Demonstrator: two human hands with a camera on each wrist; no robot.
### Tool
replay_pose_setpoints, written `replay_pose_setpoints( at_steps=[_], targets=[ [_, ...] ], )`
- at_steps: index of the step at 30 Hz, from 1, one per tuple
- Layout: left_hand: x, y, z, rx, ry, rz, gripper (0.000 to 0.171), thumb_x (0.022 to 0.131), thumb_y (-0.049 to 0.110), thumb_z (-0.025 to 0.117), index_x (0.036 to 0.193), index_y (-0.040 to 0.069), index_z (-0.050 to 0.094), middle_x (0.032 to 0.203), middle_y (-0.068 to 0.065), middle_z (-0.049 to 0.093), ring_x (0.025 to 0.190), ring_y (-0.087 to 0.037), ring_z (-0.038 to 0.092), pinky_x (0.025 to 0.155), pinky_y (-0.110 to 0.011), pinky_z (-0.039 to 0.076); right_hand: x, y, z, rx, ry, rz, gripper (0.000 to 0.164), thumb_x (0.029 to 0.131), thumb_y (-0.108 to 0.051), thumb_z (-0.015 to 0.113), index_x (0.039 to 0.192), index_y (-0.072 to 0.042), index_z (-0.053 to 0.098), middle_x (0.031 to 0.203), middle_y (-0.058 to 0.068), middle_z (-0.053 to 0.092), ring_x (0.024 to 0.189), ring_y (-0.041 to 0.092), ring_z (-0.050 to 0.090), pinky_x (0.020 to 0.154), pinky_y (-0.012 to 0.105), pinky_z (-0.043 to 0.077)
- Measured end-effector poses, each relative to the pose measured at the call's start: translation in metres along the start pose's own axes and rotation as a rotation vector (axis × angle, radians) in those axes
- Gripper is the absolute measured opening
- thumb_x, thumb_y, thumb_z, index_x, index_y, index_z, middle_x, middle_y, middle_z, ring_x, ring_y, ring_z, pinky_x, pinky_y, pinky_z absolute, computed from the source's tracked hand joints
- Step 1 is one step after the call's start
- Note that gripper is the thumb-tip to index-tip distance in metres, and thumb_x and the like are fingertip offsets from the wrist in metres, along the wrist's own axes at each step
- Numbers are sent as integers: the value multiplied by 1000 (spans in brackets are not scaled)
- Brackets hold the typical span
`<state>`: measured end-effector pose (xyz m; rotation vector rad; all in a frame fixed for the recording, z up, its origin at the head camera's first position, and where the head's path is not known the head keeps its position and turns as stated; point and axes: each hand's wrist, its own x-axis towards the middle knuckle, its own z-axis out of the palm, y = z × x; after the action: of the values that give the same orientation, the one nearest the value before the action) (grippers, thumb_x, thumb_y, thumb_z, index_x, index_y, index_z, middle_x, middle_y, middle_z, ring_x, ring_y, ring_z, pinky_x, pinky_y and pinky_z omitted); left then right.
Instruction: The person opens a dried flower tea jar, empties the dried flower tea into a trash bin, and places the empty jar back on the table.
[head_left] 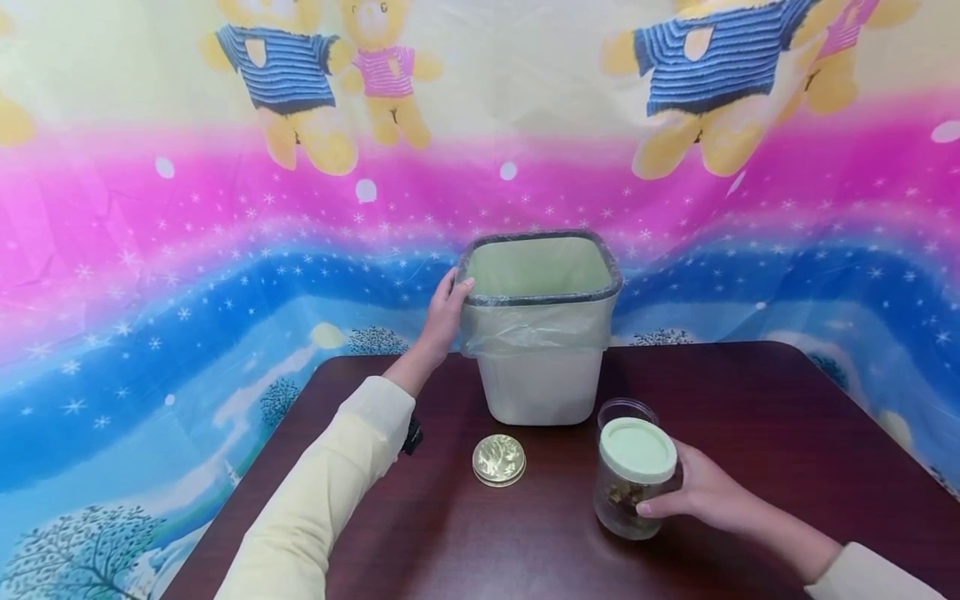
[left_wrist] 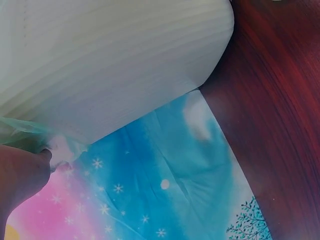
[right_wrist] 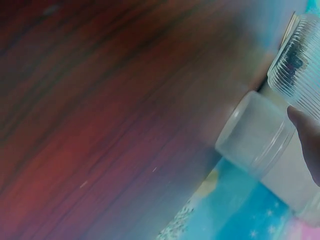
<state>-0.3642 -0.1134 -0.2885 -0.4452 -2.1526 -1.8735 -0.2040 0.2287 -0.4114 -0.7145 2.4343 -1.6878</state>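
Note:
My left hand (head_left: 442, 321) holds the left side of the rim of a white trash can (head_left: 543, 383), which stands upright and is lined with a clear bag. In the left wrist view, the can's wall (left_wrist: 125, 75) fills the upper left and the thumb (left_wrist: 25, 170) lies by the bag. My right hand (head_left: 708, 487) grips a clear ribbed jar (head_left: 622, 525) with a pale green lid (head_left: 637, 448) and brownish contents low inside. Just behind the jar stands a clear container (head_left: 627, 407), mostly hidden in the head view; the right wrist view shows it more fully.
A round gold lid (head_left: 499, 460) lies on the dark wooden table (head_left: 450, 550), in front of the trash can. Behind the table hangs a printed cloth (head_left: 187, 275) with bears and snowflakes.

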Motion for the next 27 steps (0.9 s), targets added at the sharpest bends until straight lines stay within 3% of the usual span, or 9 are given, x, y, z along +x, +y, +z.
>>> replay_pose_setpoints(
  at_steps=[8, 14, 17, 22, 27],
  targets=[
    [0, -1, -1, 6, 0, -3, 71, 96, 44, 49, 154, 10, 25, 151, -12, 34, 134, -27, 37, 107, -46, 34, 12, -5, 22, 1, -46, -55, 78, 71, -7, 85, 135, 8, 44, 117, 12, 62, 105, 10, 58, 89, 23, 44],
    [0, -4, -2, -18, -15, 29, 65, 98, 40, 49, 152, 10, 30, 147, -19, 39, 129, -30, 42, 105, -48, 35, 20, -4, 38, -3, -77, -87, 86, 69, -10, 87, 139, 6, 40, 121, 11, 61, 110, 11, 56, 94, 20, 39],
    [-3, 2, -4, -16, -25, 14, 66, 100, 37, 48, 153, 8, 25, 152, -17, 33, 135, -29, 36, 109, -44, 31, 22, -4, 45, 8, -91, -91, 86, 69, -11, 87, 139, 4, 41, 121, 10, 61, 112, 12, 56, 97, 20, 37],
    [-5, 2, -4, -2, 14, -1, 72, 99, 38, 49, 154, 3, 19, 157, -14, 23, 143, -25, 22, 113, -35, 23, 26, -4, 54, 12, -113, -125, 81, 68, -12, 86, 137, 2, 45, 119, 7, 62, 111, 14, 56, 97, 22, 37],
    [-4, -5, -7, -28, 31, 25, 73, 99, 40, 48, 154, 2, 20, 157, -14, 23, 143, -24, 23, 113, -35, 23, 29, -6, 58, 31, -127, -158, 81, 69, -10, 87, 137, 3, 45, 119, 7, 63, 111, 14, 57, 97, 24, 39]
  ],
)
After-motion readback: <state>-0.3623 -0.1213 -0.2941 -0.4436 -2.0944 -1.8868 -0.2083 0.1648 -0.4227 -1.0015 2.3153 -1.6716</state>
